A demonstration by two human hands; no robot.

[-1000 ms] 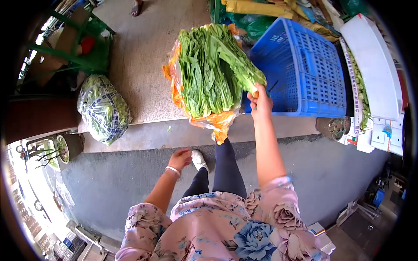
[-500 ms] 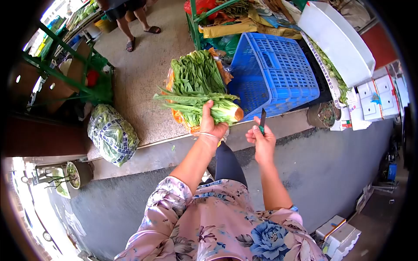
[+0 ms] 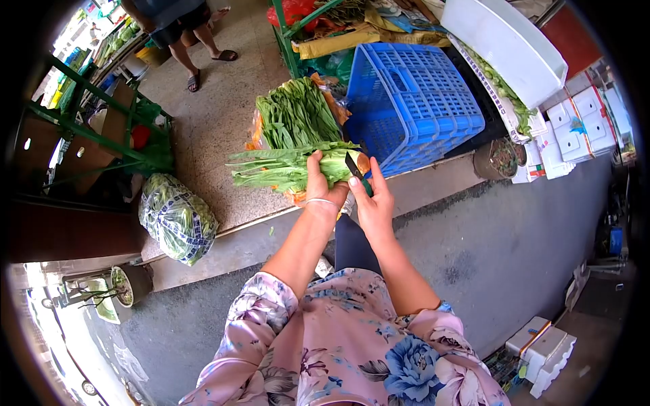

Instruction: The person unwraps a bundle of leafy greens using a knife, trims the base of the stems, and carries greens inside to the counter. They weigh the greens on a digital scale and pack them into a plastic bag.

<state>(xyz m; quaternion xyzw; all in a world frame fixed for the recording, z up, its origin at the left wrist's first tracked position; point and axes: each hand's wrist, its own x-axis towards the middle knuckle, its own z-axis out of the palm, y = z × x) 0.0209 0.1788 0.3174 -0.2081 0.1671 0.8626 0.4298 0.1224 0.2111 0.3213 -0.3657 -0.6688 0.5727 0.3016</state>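
Observation:
My left hand [image 3: 322, 181] is closed round a head of leafy green lettuce [image 3: 281, 167], its leaves pointing left and its pale cut stem end to the right. A small knife [image 3: 357, 172] with a dark blade and green handle is in my right hand [image 3: 374, 201], its blade against or just over the lettuce near the stem end. Behind the held lettuce, a pile of the same greens [image 3: 296, 115] lies in an orange and clear plastic bag. Whether the blade has cut in, I cannot tell.
Right of the pile, a blue crate [image 3: 423, 101] lies on its side. A wrapped bag of greens [image 3: 177, 218] sits at the left on the ledge edge [image 3: 223, 237]. White foam boxes [image 3: 504, 47] are at the right. A person in sandals [image 3: 194, 80] stands at the back left.
Over the last second my left hand came up and took hold of a lettuce that my right hand had lifted from the pile. The knife in my right hand has moved left onto the stem end.

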